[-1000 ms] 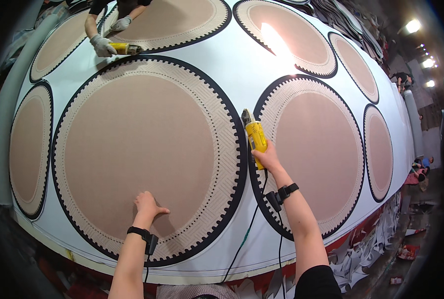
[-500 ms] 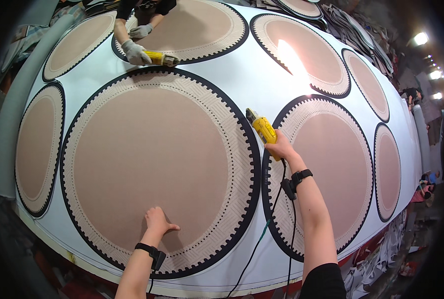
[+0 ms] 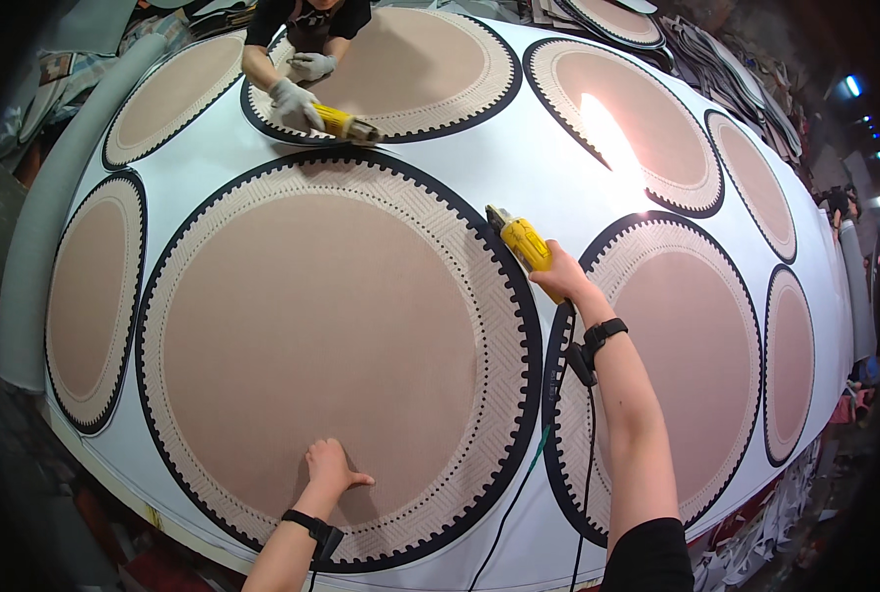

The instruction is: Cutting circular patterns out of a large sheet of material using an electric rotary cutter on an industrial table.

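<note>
A big round rug (image 3: 331, 345), tan in the middle with a patterned band and a black toothed border, is printed on a wide white sheet (image 3: 548, 168). My left hand (image 3: 331, 469) rests flat on the rug's near part, fingers together. My right hand (image 3: 558, 281) grips a yellow electric cutter (image 3: 521, 240), its tip at the rug's right border. A dark cord (image 3: 529, 474) runs back from the tool along my forearm. Both wrists wear black bands.
Several more round rugs surround the big one, such as the one to the right (image 3: 687, 365) and another at the left (image 3: 89, 301). Across the sheet a person in grey gloves (image 3: 297, 99) works another yellow cutter (image 3: 346, 123). A grey roll (image 3: 50, 217) lies along the left edge.
The view has shifted, so the big rug sits lower and more central. My right hand and cutter have advanced along the border, away from me. My left hand stays pressed on the rug.
</note>
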A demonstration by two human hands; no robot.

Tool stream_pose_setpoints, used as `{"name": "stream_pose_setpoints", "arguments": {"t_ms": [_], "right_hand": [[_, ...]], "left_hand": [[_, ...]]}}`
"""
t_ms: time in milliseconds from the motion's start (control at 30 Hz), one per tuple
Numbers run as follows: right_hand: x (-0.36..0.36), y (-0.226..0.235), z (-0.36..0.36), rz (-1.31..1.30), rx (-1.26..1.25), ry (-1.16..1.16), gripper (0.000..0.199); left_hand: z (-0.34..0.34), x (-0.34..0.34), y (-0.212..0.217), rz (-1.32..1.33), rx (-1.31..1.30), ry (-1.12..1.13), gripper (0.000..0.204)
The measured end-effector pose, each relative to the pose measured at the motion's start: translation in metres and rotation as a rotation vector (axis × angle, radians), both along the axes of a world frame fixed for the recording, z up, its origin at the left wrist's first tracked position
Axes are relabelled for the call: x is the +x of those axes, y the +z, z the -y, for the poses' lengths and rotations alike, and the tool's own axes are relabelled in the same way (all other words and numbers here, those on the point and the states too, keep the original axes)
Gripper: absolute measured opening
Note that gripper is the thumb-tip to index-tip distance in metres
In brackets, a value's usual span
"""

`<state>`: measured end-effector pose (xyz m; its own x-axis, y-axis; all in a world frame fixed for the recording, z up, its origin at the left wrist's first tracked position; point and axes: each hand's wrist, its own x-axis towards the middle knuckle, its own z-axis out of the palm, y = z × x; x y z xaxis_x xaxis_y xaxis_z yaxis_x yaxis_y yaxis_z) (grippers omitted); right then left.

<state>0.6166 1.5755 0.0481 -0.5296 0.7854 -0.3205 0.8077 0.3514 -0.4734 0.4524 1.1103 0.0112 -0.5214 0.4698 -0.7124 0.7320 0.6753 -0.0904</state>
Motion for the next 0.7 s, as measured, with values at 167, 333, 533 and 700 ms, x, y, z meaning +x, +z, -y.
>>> {"name": "stream_pose_setpoints", "arguments": {"t_ms": [167,333,533,700], "right_hand": [[-0.025,-0.001,-0.024,0.019,0.031,0.103,0.062],[-0.056,0.005,-0.039,0.008,0.035,0.139,0.064],[-0.087,0.003,-0.056,0.034,0.015,0.173,0.069],[-0.107,-0.006,-0.059,0.015,-0.009,0.189,0.07]], "left_hand": [[-0.003,-0.004,0.001,0.047,-0.056,0.004,0.091],[-0.003,-0.005,0.001,0.027,0.023,0.015,0.091],[-0.003,-0.004,-0.002,0.009,-0.002,-0.05,0.087],[-0.003,-0.004,0.0,0.047,-0.039,-0.031,0.087]]}}
